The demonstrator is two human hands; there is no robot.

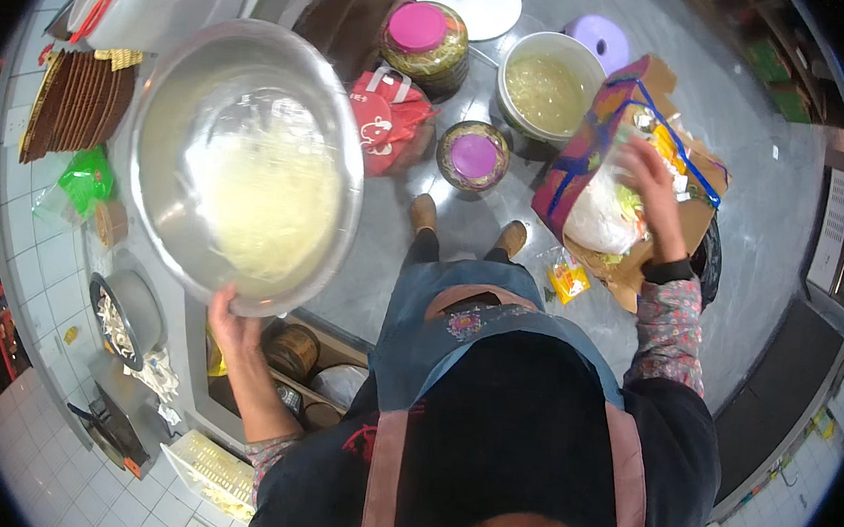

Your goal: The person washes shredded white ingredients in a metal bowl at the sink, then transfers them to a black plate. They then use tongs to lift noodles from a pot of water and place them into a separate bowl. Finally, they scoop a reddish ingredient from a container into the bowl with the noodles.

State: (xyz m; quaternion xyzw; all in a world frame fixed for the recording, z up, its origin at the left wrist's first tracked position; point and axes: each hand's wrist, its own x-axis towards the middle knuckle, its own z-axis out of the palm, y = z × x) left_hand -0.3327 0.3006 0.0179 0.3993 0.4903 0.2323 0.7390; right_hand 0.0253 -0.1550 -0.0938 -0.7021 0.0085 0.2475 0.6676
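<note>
My left hand (236,322) grips the lower rim of a large stainless-steel bowl (166,136). Pale yellow shreds (276,206), which look like shredded potato, lie in the bowl; motion blurs them. On the other side, my right hand (651,178) is over a cardboard box (703,186) of refuse. Its fingers are stretched out and blurred, and I see nothing clearly held in them. A white plastic bag (599,215), yellow wrappers (669,150) and green scraps fill the box, which has blue straps and a purple printed side.
On the floor stand a white bucket of cloudy liquid (547,86), two pink-lidded jars (426,45) (474,155) and a red bag (389,121). A yellow packet (568,278) lies beside the box. The left counter holds a pot of pale slices (136,306) and a white basket (212,471).
</note>
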